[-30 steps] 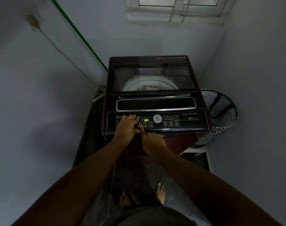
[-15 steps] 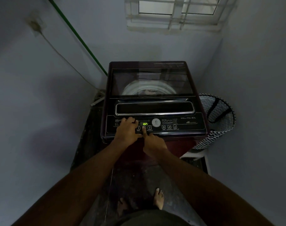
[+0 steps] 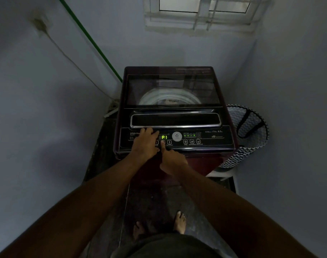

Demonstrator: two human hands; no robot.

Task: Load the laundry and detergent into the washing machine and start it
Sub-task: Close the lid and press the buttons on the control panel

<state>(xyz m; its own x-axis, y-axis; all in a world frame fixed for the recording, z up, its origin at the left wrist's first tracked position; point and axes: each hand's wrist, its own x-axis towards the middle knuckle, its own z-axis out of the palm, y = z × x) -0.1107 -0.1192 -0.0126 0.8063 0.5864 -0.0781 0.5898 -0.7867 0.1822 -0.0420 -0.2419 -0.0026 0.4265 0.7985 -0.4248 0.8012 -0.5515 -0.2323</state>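
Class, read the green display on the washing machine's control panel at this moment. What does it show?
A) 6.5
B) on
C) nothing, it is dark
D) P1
D: the lit green display reads P1, just above the right hand's index finger on the button row.

I see the washer (image 3: 170, 108) ahead in the corner, a basket (image 3: 250, 131) just right of it, a window (image 3: 201, 8) above behind, both hands on its front panel (image 3: 205, 137).
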